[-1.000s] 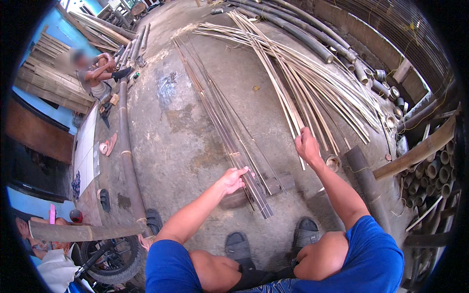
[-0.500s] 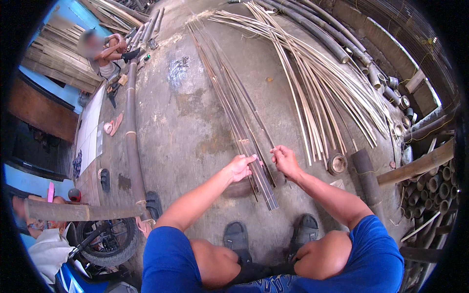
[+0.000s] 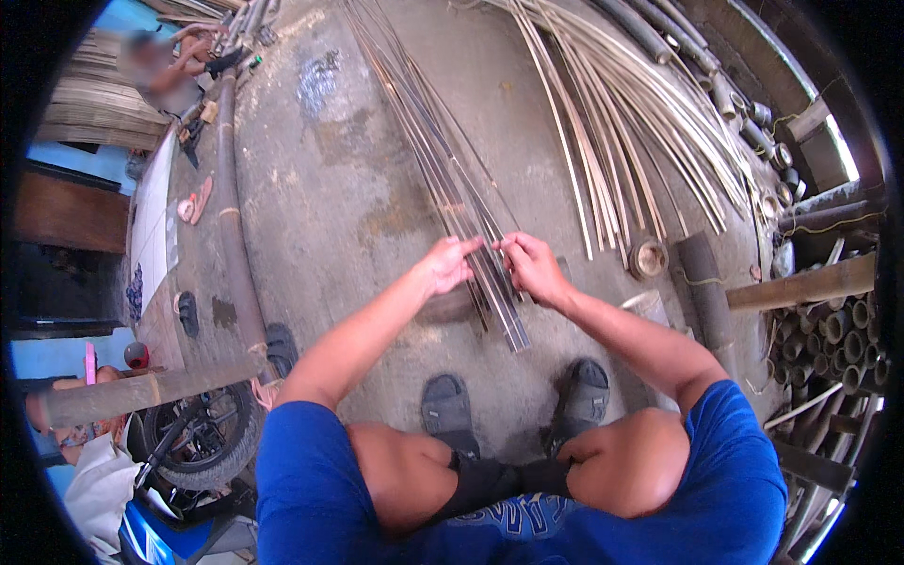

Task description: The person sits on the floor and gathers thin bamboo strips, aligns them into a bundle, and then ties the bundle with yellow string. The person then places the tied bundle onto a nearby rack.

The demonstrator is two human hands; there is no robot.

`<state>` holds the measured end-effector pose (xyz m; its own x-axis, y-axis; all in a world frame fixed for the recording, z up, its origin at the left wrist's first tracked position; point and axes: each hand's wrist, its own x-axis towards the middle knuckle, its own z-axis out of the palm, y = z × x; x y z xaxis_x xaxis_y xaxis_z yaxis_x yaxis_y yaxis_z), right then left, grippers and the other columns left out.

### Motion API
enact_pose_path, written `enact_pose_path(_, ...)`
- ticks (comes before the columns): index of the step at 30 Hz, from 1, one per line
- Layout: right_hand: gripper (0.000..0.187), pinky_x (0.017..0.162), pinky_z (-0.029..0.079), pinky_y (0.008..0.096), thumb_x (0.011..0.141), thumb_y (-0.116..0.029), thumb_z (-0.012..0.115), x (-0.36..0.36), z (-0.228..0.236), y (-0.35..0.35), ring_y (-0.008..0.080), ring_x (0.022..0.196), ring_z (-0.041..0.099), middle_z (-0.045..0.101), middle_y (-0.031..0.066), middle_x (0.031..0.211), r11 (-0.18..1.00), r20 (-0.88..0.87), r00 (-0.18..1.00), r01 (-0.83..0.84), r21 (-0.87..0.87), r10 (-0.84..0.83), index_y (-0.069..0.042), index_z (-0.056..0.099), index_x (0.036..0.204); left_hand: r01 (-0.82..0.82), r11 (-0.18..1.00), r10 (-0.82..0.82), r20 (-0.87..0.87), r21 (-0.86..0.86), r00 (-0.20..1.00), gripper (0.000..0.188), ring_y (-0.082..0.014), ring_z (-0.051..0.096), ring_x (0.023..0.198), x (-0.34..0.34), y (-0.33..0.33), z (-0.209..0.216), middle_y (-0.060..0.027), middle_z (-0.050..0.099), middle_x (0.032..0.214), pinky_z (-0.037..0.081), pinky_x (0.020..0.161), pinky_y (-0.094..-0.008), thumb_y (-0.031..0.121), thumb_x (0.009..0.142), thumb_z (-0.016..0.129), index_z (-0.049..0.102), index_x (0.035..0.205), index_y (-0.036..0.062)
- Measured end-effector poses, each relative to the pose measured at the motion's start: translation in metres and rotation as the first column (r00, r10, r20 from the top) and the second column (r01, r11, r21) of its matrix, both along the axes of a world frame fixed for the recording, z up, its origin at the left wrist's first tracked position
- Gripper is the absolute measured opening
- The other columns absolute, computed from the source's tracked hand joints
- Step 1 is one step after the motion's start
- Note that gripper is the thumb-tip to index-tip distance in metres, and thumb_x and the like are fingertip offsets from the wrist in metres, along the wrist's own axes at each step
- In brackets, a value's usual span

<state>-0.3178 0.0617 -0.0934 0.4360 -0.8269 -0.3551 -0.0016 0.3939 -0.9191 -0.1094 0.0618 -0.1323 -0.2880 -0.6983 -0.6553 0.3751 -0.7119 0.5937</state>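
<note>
Far ends of dark strips (image 3: 460, 218) and pale strips (image 3: 650, 122) beyond the upper edge, seated person's head (image 3: 145, 55) blurry.

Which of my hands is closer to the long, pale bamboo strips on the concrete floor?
Right. Your right hand is left of the near ends of the pale strips, apart from them; your left hand is farther left, at the long, dark bamboo strips.
</note>
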Motion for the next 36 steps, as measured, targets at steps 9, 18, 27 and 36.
enact_pose_path(9,0.017,0.059,0.047,0.0276,0.095,-0.022,0.06,-0.015,-0.021,-0.01,0.0094,0.069,0.059,0.063,0.0014,0.077,0.935,-0.107,0.93,-0.345,0.079,0.352,-0.006,0.065,0.095,-0.092,0.996,0.09,0.101,0.009,0.991,0.019,-0.0293,0.07,0.091,-0.001,0.002,0.007,-0.016,0.068,0.101,0.059,0.081,-0.0437,0.018,0.099,0.057,0.056,0.108,0.0008)
enact_pose_path(18,0.022,0.07,0.053,0.0301,0.093,-0.024,0.061,-0.029,-0.008,-0.008,0.0116,0.075,0.06,0.063,0.0015,0.08,0.853,-0.096,0.856,-0.485,0.191,0.508,-0.004,0.067,0.087,-0.089,0.996,0.088,0.075,0.012,0.993,0.023,-0.0251,0.068,0.091,0.001,0.006,0.008,-0.0122,0.066,0.1,0.058,0.082,-0.0402,0.023,0.102,0.054,0.057,0.109,0.0019)
enact_pose_path(27,0.025,0.07,0.053,0.0287,0.094,-0.024,0.06,-0.029,-0.017,-0.009,0.0112,0.075,0.06,0.065,0.0021,0.083,0.806,-0.161,0.792,-0.591,0.044,0.589,-0.002,0.065,0.084,-0.148,0.989,0.145,0.089,0.029,0.985,0.027,-0.0279,0.068,0.09,-0.001,0.005,0.011,-0.0133,0.066,0.098,0.059,0.081,-0.0431,0.025,0.102,0.054,0.057,0.11,-0.0003)
enact_pose_path(36,0.017,0.074,0.058,0.03,0.101,-0.022,0.052,-0.034,0.0,-0.006,0.0139,0.08,0.066,0.066,0.006,0.093,0.803,0.063,0.862,-0.493,0.334,0.503,-0.006,0.055,0.098,-0.142,0.989,0.133,0.155,0.045,0.979,0.027,-0.026,0.066,0.093,-0.001,0.007,0.014,-0.0113,0.064,0.102,0.058,0.082,-0.0413,0.027,0.101,0.057,0.056,0.112,0.0021)
